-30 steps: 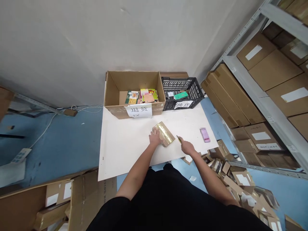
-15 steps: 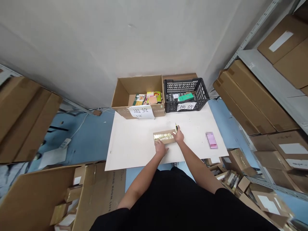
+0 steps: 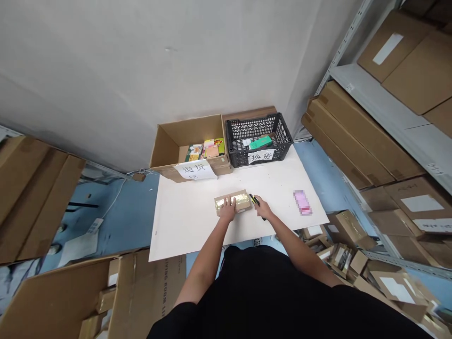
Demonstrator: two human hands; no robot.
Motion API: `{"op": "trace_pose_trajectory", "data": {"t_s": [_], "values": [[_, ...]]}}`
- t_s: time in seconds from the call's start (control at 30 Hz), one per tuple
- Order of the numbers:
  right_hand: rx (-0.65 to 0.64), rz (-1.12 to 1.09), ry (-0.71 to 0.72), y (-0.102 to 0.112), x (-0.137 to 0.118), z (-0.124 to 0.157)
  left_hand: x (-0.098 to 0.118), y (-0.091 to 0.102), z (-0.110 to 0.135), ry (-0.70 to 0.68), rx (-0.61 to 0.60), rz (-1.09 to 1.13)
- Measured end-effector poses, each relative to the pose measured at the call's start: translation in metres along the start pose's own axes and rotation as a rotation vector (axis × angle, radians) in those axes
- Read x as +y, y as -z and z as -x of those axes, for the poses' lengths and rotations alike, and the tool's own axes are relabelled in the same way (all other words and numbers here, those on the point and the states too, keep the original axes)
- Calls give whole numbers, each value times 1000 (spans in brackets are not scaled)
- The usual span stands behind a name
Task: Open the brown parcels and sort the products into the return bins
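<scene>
A small cardboard box (image 3: 243, 199) with shiny tape along its top lies on the white table (image 3: 183, 221) in front of me. My left hand (image 3: 228, 211) rests on the left part of the box, its fingers spread over the tape. Just off the box's right end, my right hand (image 3: 262, 208) is closed around a black and yellow utility knife (image 3: 253, 199). The knife's tip points up and left, close to the box's right edge; whether it touches cannot be made out.
Behind stand an open carton (image 3: 169, 141) with small packages and a black plastic crate (image 3: 259, 123) holding a green box (image 3: 260, 142), both with paper signs. A blurred pink item (image 3: 302, 203) lies at right. Shelves with cartons (image 3: 356, 134) flank the right side; a large open carton (image 3: 141, 282) stands lower left.
My left hand has moved from the box's near edge onto its top. My right hand has left the box and now grips the knife beside its right end. The view has shifted slightly.
</scene>
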State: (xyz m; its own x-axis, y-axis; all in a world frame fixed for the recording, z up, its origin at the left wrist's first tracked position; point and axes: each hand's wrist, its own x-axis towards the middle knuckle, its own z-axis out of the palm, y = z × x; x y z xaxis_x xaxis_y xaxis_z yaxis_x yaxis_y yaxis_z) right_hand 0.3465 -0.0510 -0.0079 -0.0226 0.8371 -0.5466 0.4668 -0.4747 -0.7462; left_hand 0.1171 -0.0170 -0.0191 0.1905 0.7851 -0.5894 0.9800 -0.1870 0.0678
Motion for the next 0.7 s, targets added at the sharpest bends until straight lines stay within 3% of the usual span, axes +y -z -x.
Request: {"op": "trace_pose_trajectory", "data": {"t_s": [0.27,0.47,0.7], "values": [[-50,159,-18,2,-24,-14,-4,-3,-4,-5,5,-6],[-97,206,-81,9,-37,-9,-6,-5,-5,-1,-11,-1],[-179,159,-111,19,-29,10,-2,-4,-3,6,-9,-7]]}}
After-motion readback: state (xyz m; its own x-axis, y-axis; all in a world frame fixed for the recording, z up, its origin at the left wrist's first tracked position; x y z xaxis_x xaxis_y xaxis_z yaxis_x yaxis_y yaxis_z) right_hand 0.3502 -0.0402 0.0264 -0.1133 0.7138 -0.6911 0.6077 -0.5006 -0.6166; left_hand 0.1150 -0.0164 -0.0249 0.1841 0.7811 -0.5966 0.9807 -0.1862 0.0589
